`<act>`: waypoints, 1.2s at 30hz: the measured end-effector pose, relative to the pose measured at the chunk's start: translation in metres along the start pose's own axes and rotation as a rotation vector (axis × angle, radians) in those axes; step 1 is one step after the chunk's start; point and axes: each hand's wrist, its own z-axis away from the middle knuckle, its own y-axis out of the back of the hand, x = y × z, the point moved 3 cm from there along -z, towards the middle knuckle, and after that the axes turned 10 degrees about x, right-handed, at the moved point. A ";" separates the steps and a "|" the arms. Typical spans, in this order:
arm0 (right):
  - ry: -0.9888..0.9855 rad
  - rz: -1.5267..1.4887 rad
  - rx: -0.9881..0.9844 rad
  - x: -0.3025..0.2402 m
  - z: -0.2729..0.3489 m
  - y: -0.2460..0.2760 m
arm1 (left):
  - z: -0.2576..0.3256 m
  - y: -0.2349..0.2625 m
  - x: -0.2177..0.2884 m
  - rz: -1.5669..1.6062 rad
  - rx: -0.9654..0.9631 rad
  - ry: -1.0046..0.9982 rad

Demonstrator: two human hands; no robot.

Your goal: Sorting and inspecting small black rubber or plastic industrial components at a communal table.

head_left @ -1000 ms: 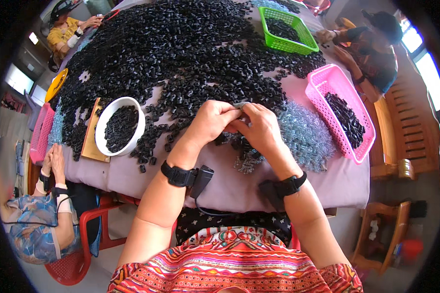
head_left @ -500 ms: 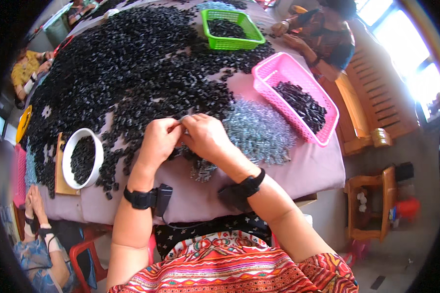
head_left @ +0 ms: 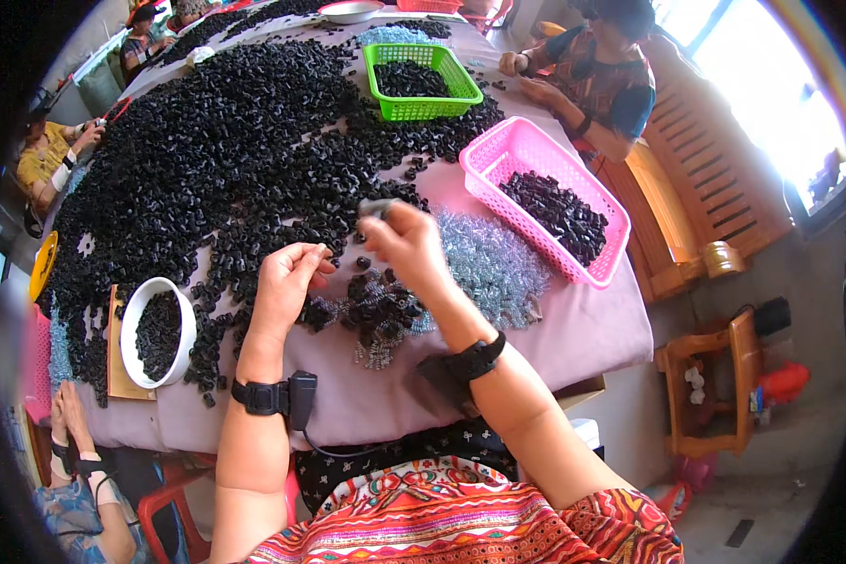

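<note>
Left of the left fingers stands a white bowl (head_left: pixel 186 336); a sideways forearm swing might tip it. Small black plastic pieces (head_left: pixel 207 179) spread beyond those fingers. The left hand (head_left: pixel 284 280) pinches thumb against forefinger; whether anything sits between, I cannot tell, and a slack pinch could lose a piece among its likes. Below the right fingers, a tangled clump (head_left: pixel 376 305) could snag. The right hand (head_left: pixel 406 246) is curled but blurred, its grasp unclear. Right of it, loose coil springs (head_left: pixel 493 263), if brushed, could scatter toward the pink basket (head_left: pixel 491 155).

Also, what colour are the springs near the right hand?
Head view: the coil springs look bluish silver.
</note>
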 end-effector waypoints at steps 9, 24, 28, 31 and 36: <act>0.105 -0.213 0.550 -0.012 -0.043 0.126 | 0.002 -0.003 -0.001 -0.025 -0.035 0.001; 0.126 0.751 -0.352 -0.021 -0.005 0.037 | 0.010 0.006 0.019 -0.646 -0.118 -0.340; 0.126 0.821 -0.351 -0.021 0.005 0.028 | 0.016 -0.009 0.022 -0.506 -0.044 -0.482; 0.278 0.845 -0.334 -0.018 0.004 0.020 | 0.019 -0.019 0.028 -0.440 -0.055 -0.674; 0.331 0.997 -0.364 -0.007 0.018 0.004 | 0.018 -0.025 0.008 -0.651 -0.126 -0.597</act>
